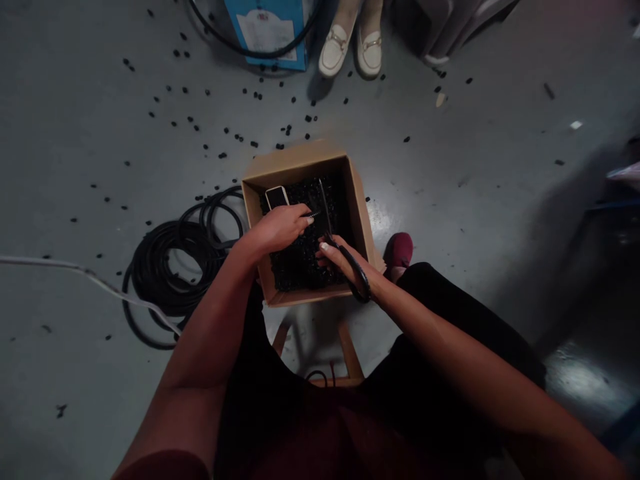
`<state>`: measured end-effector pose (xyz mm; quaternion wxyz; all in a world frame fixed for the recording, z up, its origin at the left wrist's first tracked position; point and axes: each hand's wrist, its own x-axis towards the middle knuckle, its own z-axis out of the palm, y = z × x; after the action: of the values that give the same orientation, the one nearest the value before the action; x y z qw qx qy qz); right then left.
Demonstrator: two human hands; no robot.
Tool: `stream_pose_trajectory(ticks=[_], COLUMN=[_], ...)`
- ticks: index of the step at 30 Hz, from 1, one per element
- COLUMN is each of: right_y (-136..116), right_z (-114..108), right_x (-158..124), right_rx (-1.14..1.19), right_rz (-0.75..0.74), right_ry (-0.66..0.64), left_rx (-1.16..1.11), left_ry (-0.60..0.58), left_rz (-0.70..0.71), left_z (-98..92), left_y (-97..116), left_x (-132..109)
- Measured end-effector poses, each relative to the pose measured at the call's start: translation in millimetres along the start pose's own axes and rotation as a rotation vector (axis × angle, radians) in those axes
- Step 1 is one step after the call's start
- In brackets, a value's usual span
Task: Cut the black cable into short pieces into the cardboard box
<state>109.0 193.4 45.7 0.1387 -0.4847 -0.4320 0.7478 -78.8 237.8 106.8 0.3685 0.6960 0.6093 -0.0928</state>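
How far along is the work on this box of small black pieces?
Done: the cardboard box holds small black pieces, more scattered on the floor. In hand: the right hand holds a black cable, the left hand sits over the pieces. Left: a black cable coil on the floor.

Light: dim, muted. Shadow (505, 267): broad, soft, on the floor (90, 160), right of the right hand (346, 261). Glare patch (583, 383): pale, further right. Blur: far-right edge. Distortion: wide-angle curving toward edges.

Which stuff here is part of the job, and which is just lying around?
Part of the job:
left hand
right hand
black cable
cardboard box
black bits in box
small device

Lying around:
cable coil
white cable
floor bits
blue box
white loafers
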Motion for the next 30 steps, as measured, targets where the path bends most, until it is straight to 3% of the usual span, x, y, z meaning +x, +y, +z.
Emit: stream_pose_trajectory(ticks=[6,15,23,30], right_y=[-5,-1,24,26], right_z=[-1,3,17,20], right_x=[-5,-9,-13,-13], right_rx=[-0.016,-0.035,0.136,0.157], right_rz=[-0.013,0.009,0.173,0.225], right_ry=[-0.023,-0.047,-0.062,-0.048], left_rx=[0.096,0.141,0.291,0.337], left_ry=[-0.036,-0.067,-0.232,-0.319], left_rz=[0.089,-0.016,-0.161,-0.217], left_z=[0.5,8.7,24.3,25.8], left_y=[-5,-2,8,13], left_x=[1,3,10,14])
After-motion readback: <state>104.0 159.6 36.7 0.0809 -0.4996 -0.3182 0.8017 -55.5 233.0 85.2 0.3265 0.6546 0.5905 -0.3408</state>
